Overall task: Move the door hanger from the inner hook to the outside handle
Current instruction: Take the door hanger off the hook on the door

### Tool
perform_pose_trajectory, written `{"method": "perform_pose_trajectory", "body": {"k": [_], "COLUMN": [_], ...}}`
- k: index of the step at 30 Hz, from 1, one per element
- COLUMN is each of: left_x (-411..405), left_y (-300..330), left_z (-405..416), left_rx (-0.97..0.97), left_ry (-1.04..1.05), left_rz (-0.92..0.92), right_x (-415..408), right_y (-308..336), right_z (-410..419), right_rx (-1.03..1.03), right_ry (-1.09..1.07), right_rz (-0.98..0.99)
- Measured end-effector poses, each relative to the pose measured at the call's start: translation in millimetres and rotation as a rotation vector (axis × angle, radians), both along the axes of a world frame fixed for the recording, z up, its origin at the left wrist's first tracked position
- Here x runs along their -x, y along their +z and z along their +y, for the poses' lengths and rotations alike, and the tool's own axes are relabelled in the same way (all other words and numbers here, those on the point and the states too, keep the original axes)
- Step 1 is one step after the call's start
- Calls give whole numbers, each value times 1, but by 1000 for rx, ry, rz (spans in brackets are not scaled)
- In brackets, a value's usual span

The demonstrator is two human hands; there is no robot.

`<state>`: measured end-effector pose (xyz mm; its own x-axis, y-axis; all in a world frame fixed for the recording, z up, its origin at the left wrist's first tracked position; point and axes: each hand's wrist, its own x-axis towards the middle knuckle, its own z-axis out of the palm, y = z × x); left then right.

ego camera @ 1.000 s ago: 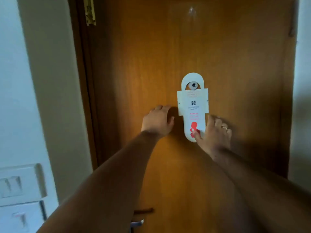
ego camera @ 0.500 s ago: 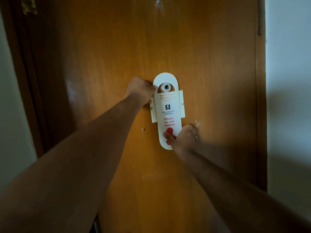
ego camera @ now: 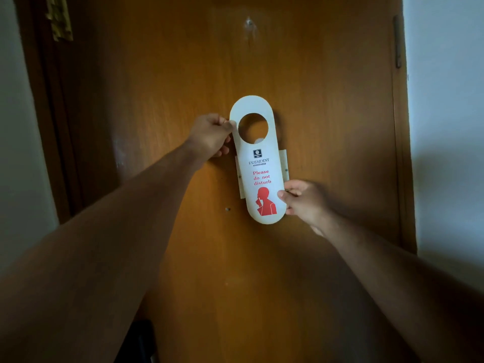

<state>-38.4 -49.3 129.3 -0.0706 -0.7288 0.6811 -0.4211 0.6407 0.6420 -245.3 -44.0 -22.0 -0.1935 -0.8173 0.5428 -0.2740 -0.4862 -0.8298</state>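
A white door hanger (ego camera: 258,163) with red "Please do not disturb" print and a round hole at its top is held in front of the wooden door (ego camera: 327,113). My left hand (ego camera: 212,137) pinches its upper left edge beside the hole. My right hand (ego camera: 305,201) pinches its lower right edge. The pale knob of the inner hook (ego camera: 259,140) shows at the bottom rim of the hole, so the hanger sits raised against it. A white plate (ego camera: 283,163) fixed to the door lies behind the hanger.
A brass hinge (ego camera: 59,18) is at the upper left on the dark door frame (ego camera: 49,113). White wall (ego camera: 445,100) flanks the door on the right. A small screw (ego camera: 227,209) sticks out of the door. A dark object (ego camera: 141,341) shows at the bottom edge.
The hanger has been lifted: the hook knob was at the top of the hole, now it is at the bottom rim. My right hand shifted from the bottom tip to the right edge.
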Motion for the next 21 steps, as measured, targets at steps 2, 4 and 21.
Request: {"method": "perform_pose_trajectory", "body": {"k": [2, 4, 21], "left_x": [-5, -13, -143], "left_y": [-11, -33, -327], "left_z": [2, 2, 49], "left_rx": [3, -9, -245], "left_ry": [0, -15, 113], "left_rz": [-42, -94, 108], "right_x": [-5, -12, -157], "right_y": [-6, -17, -191], "right_z": [3, 6, 45], "right_rx": [-16, -40, -324], "right_ry": [56, 100, 267], "right_rz": [-8, -14, 224]}}
